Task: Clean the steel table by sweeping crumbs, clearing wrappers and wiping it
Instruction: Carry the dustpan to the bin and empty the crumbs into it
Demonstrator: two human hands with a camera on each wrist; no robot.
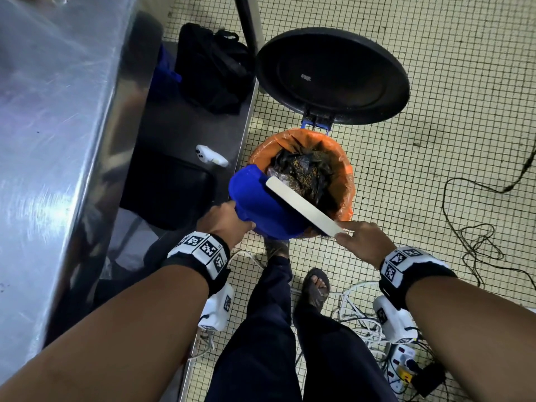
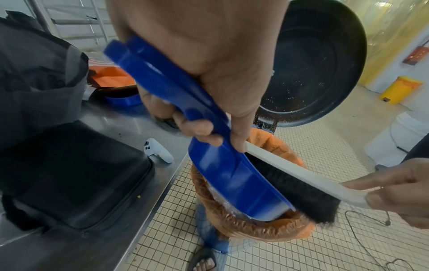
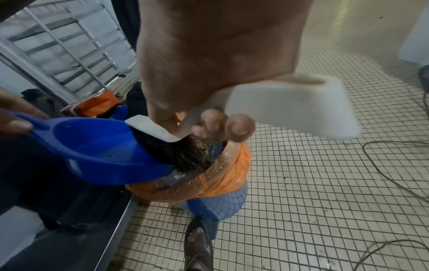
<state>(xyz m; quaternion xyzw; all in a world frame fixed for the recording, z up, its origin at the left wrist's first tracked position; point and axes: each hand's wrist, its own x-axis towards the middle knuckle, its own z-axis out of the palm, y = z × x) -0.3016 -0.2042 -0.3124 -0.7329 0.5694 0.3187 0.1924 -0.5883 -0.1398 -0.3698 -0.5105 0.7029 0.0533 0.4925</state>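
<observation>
My left hand (image 1: 224, 224) grips the handle of a blue dustpan (image 1: 261, 204), tilted over a pedal bin lined with an orange bag (image 1: 346, 181). In the left wrist view my fingers curl around the dustpan handle (image 2: 167, 86). My right hand (image 1: 359, 242) holds a white-backed brush (image 1: 304, 208) whose black bristles (image 2: 299, 194) lie against the pan's lip. The right wrist view shows the brush handle (image 3: 292, 110) in my curled fingers and the dustpan (image 3: 97, 146) above the bin. Crumbs (image 1: 304, 175) lie on the rubbish inside. The steel table (image 1: 49, 126) is at the left.
The bin's black lid (image 1: 333, 74) stands open behind it. Under the table a lower shelf (image 2: 130, 121) holds a black case (image 1: 165, 187), a black bag (image 1: 211, 65) and a white controller (image 1: 208, 156). Cables (image 1: 475, 242) and a power strip (image 1: 403, 361) lie on the tiled floor. My sandalled feet (image 1: 316, 288) stand beside the bin.
</observation>
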